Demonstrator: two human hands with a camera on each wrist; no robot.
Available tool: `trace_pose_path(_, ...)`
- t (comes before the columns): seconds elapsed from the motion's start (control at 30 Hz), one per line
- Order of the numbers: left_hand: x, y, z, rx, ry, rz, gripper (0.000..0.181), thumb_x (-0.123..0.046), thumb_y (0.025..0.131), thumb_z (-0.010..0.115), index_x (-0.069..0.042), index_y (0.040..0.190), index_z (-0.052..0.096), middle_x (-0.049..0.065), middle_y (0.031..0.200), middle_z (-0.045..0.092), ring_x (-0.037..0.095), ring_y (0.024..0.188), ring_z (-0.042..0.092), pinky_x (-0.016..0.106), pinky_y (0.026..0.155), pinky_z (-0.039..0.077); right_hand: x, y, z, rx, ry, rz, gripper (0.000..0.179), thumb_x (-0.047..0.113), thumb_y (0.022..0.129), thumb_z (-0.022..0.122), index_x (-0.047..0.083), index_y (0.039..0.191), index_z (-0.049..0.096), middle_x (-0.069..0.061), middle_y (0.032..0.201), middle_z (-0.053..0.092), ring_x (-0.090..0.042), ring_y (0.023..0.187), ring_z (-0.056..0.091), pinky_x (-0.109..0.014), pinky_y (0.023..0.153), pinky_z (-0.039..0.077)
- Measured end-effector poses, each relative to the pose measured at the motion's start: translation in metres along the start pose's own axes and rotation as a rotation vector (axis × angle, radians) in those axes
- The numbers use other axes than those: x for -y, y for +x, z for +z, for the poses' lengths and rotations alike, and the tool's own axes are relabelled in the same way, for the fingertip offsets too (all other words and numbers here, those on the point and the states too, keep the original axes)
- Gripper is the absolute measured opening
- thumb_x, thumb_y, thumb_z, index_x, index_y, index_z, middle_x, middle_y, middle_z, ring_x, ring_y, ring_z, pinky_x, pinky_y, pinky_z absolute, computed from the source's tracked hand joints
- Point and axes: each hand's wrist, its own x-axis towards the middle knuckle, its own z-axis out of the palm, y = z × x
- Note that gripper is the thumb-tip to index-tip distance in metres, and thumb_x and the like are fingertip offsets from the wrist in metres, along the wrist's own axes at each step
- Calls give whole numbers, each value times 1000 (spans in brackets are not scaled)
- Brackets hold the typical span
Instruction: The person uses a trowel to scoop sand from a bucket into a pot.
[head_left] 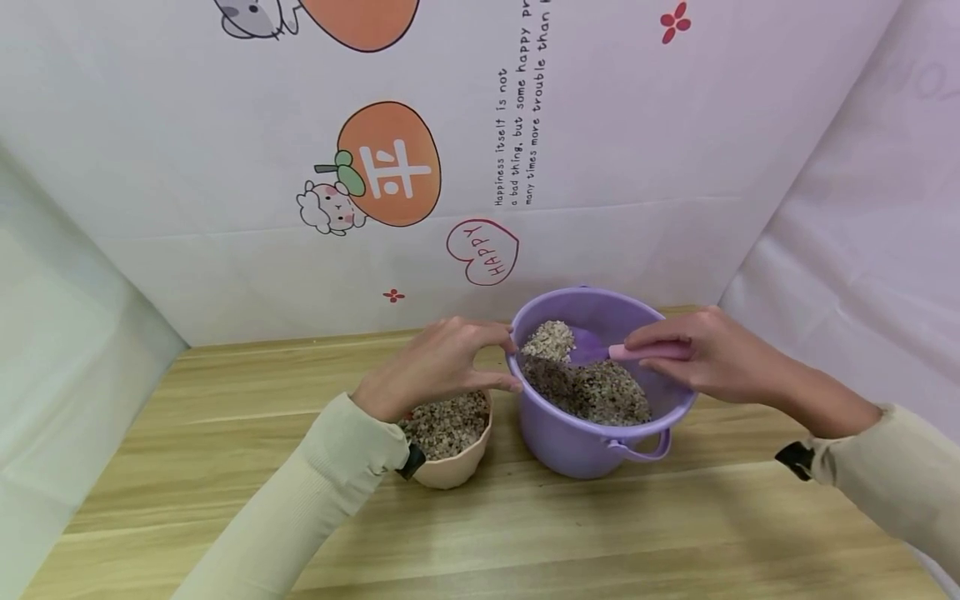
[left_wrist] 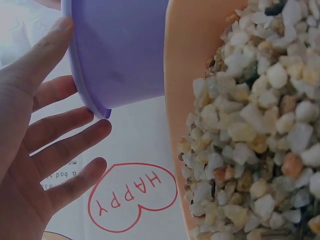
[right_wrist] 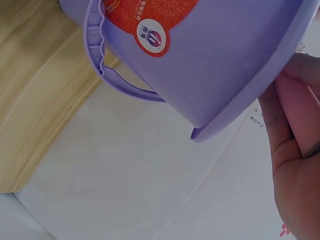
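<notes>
My right hand (head_left: pixel 708 350) grips the pink handle of a small shovel (head_left: pixel 652 352), also partly visible in the right wrist view. Its purple blade, loaded with pale gravel (head_left: pixel 550 342), is inside the purple bucket (head_left: pixel 577 450), above more gravel (head_left: pixel 607 396) lying in it. At the bucket's left rim is my left hand (head_left: pixel 435 362), its thumb and fingers spread and touching the edge. In the left wrist view those fingers (left_wrist: pixel 82 135) are nearly straight. A peach-coloured pot (head_left: pixel 447 473) of gravel stands under my left wrist, partly hidden by it.
The bucket's handle (head_left: pixel 648 454) hangs down its front side. Both containers stand on a wood-grain table (head_left: pixel 247 433). Behind rises a white printed cloth (head_left: pixel 615 167), with plain white cloth (head_left: pixel 847 233) at the right side.
</notes>
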Motion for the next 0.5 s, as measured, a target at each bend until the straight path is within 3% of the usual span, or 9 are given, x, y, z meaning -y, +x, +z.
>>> trace_pose_path(0.33, -1, -1, -1, 20, 12, -25, 44, -47, 85, 76, -16, 116, 71, -8, 117, 70, 4, 101, 65, 22, 90, 49, 2, 1, -8, 1, 21, 1, 39, -18, 67, 80, 2, 100, 76, -7, 91, 76, -8, 75, 71, -14, 63, 53)
trace_pose_path(0.5, -2, -3, -3, 16, -5, -29, 43, -45, 86, 76, -16, 117, 71, -7, 115, 71, 4, 101, 65, 24, 90, 50, 7, 4, -15, 14, 34, 14, 41, -20, 66, 78, 0, 101, 76, -10, 96, 76, -3, 82, 71, -16, 63, 54)
